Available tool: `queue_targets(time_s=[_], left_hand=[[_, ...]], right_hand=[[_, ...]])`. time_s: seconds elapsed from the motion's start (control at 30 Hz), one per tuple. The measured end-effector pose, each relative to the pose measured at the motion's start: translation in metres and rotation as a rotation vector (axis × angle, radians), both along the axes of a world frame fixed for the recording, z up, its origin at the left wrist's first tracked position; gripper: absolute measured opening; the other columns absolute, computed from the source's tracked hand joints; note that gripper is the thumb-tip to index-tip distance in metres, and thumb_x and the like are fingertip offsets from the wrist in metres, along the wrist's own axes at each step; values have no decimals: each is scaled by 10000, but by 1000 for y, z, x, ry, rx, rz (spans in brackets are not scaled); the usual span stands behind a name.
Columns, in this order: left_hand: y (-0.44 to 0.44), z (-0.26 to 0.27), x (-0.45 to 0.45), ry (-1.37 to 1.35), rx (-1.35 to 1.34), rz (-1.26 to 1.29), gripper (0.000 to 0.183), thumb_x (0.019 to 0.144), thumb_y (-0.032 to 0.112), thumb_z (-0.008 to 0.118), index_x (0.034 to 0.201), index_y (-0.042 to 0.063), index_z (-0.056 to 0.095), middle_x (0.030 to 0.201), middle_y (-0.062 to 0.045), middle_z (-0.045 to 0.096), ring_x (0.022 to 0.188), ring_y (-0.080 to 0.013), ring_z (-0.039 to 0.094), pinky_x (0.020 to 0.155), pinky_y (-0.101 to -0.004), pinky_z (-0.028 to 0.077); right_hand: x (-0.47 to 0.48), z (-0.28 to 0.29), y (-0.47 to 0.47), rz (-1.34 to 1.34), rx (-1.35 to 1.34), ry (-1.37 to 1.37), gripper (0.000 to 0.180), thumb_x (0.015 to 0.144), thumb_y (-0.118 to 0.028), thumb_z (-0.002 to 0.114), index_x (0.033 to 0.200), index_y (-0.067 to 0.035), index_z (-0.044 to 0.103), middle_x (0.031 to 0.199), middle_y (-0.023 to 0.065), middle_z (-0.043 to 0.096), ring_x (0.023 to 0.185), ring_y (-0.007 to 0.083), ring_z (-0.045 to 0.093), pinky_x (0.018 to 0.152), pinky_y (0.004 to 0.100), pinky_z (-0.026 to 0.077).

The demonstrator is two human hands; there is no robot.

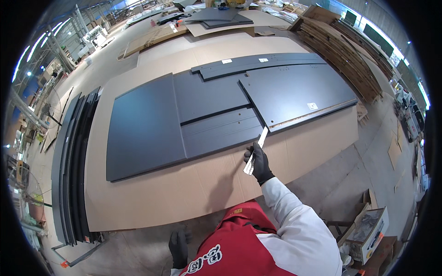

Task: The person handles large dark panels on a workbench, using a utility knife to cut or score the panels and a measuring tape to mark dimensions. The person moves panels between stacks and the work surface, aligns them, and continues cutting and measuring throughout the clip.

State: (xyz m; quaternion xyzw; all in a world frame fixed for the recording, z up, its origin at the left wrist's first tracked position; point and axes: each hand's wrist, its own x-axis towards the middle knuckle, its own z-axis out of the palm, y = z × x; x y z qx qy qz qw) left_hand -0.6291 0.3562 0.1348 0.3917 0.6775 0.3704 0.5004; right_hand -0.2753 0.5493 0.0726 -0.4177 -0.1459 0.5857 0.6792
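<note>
My right hand (258, 162), in a black glove, is closed around a white strip, seemingly a ruler or folded paper (263, 137). The strip's far end reaches the near corner of a dark grey panel (297, 93) with holes and a white label. To the left lie a grooved dark panel (221, 129) and a wide plain one (145, 127). A narrow dark panel with two labels (245, 65) lies along the far side. My left hand (179, 246), also gloved, hangs beside the red apron below the cardboard's near edge, apparently holding nothing; its fingers are partly blurred.
Cardboard (165, 196) covers the work surface. Dark boards (74, 165) stand on edge at its left. Brown boards are stacked (338, 58) at the far right, and more dark panels (221, 17) lie beyond. A box with tools (367, 227) sits lower right.
</note>
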Motion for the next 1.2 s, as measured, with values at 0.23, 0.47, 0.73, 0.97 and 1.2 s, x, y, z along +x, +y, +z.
queue_targets(time_s=[0.23, 0.47, 0.73, 0.97, 1.2], left_hand=[[15, -26, 11, 8, 188, -34, 290, 948, 198, 427, 1034, -46, 559, 811, -116, 637, 697, -170, 624, 630, -277, 509], [33, -52, 10, -416, -142, -33, 388, 936, 316, 462, 1210, 44, 501, 965, -121, 607, 873, -210, 583, 774, -332, 482], [50, -114, 14, -893, -159, -71, 376, 935, 296, 463, 1234, 68, 491, 907, -93, 592, 777, -159, 552, 684, -301, 481], [50, -61, 50, -485, -120, -315, 544, 916, 401, 478, 1373, 167, 299, 1097, -118, 553, 883, -234, 566, 764, -381, 496], [59, -3, 106, 29, 52, -148, 350, 938, 247, 451, 1097, -51, 545, 880, -143, 651, 776, -184, 637, 710, -294, 513]], right_hand=[[-7, 7, 14, -98, 54, -243, 333, 930, -379, 469, 896, -49, 494, 699, 54, 529, 601, 168, 566, 547, 294, 509], [-28, 14, 3, 254, 49, -312, 274, 914, -291, 521, 902, -17, 539, 716, 94, 604, 624, 197, 607, 599, 313, 507], [-8, 27, -14, 186, -71, -366, 256, 912, -267, 544, 921, -12, 565, 741, 84, 626, 639, 151, 608, 601, 274, 493], [23, 20, -12, -14, -206, -203, 201, 900, -202, 546, 939, -8, 575, 763, 88, 618, 705, 174, 614, 665, 291, 501], [-2, 13, -7, 61, -69, -268, 327, 916, -357, 508, 939, -32, 537, 781, 71, 596, 714, 158, 576, 676, 289, 474]])
